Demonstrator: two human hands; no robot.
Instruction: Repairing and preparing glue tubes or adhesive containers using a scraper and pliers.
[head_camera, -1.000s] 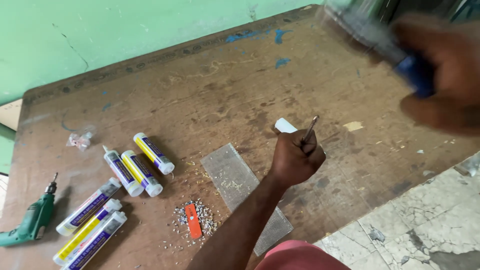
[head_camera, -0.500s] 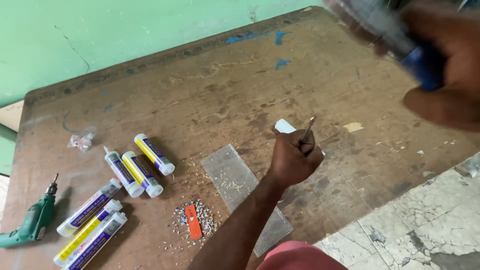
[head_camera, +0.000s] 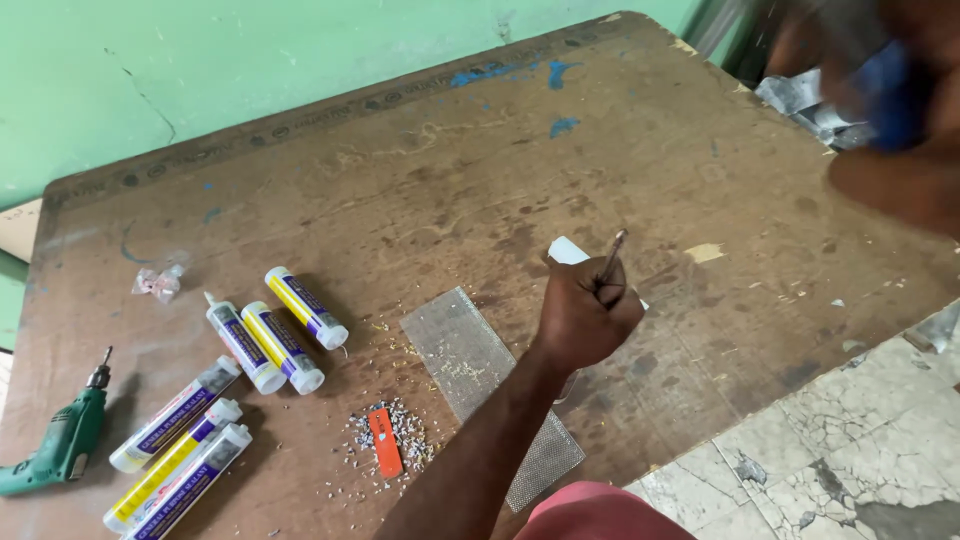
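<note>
The left hand (head_camera: 585, 315) stayed fisted around a thin metal rod (head_camera: 611, 256) on the counter (head_camera: 420, 190). The blurred right hand (head_camera: 900, 120), gripping a blue-handled tool (head_camera: 885, 95), had swung higher, likely readying a strike.

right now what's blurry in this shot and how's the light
Head view: the right hand at top right is smeared by motion blur, and so is the blue-handled thing it grips. The left hand with its thin metal rod is sharp, as are the sealant tubes. Light is soft and even, with faint shadows and no glare.
</note>
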